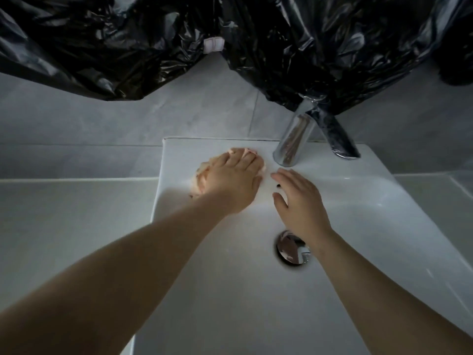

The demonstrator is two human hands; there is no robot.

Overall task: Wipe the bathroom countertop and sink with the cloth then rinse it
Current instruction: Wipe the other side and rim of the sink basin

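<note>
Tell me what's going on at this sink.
A person is wiping the sink. The left hand presses a pink cloth flat on the back left rim, beside the faucet. The right hand hangs open over the basin, holding nothing. No water shows running. Black plastic hangs above.

Left hand [231, 180] presses a pale cloth [202, 172] flat on the sink [358, 206] rim left of the faucet [294, 142]; right hand [299, 201] hovers open below the faucet
</note>
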